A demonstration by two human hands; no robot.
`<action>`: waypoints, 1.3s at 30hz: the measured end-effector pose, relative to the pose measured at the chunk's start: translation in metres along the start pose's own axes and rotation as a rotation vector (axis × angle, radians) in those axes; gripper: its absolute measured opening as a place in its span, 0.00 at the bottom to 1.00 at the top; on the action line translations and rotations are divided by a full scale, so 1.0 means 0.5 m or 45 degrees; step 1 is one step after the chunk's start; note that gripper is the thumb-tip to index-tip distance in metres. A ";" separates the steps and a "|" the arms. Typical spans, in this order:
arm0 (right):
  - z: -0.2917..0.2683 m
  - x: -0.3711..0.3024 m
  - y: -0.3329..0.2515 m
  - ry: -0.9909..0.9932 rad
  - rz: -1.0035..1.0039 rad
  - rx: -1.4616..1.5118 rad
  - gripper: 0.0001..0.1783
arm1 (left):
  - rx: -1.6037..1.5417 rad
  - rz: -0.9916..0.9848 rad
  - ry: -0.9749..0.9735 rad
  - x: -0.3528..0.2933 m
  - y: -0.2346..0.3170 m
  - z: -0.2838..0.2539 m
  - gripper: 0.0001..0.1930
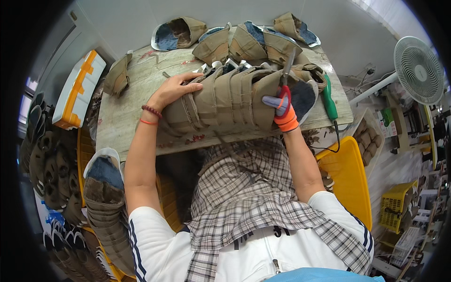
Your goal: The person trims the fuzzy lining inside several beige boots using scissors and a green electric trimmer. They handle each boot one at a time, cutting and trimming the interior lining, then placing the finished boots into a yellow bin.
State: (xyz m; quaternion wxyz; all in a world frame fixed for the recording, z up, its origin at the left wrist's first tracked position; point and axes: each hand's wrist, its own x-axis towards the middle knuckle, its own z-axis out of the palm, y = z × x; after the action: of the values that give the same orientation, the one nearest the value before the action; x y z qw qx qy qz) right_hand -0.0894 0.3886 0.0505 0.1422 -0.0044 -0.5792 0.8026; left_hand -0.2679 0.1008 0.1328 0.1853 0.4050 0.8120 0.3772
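The left hand, thumb spread from its fingers, rests on the left part of a nested row of khaki shoe uppers near the front edge of the surface, while the right hand, orange-gloved, grips upward-pointing red-handled scissors at the row's right end.

We are seeing matt, frayed cloth on the shoe uppers and worn wood grain on the bench. The scissor blades are showing smooth metal.
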 end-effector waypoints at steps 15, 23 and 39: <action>0.049 -0.041 0.089 0.436 -0.356 -1.089 0.16 | 0.123 0.047 0.025 -0.031 0.028 0.000 0.24; -0.073 -0.136 0.130 0.230 -0.335 -0.167 0.26 | 0.307 -0.149 1.303 -0.080 -0.233 -0.231 0.14; -0.015 -0.226 0.033 0.573 -0.229 -0.455 0.40 | -2.151 0.436 1.515 -0.217 -0.462 -0.287 0.20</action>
State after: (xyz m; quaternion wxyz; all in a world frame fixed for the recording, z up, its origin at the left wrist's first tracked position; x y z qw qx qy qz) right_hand 0.0165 0.3646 0.0146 0.3343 -0.1560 -0.6635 0.6509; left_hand -0.4093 -0.1418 0.0489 -0.0773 0.0025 0.1762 0.9813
